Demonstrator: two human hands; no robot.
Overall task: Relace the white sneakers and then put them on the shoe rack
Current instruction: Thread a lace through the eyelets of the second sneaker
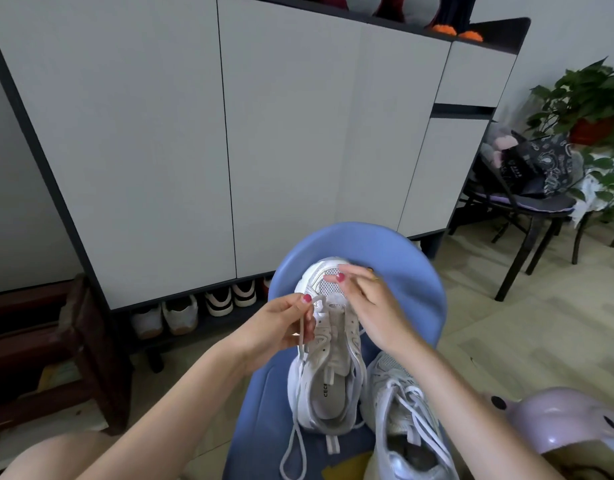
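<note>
Head view: the left hand (281,327) pinches the white lace (300,344) beside the unlaced sneaker (328,358) on the blue seat (402,271). The right hand (368,303) hovers over the toe, fingers curled as if pinching; what it pinches is unclear. The laced sneaker (402,420) lies just beside it.

Two sneakers sit on a chair (420,271) in the lower middle of the frame. One sneaker (328,368) lies left of the other sneaker (402,420). Behind them, higher up, stands a cabinet (160,133), with shoes (181,315) under it.
</note>
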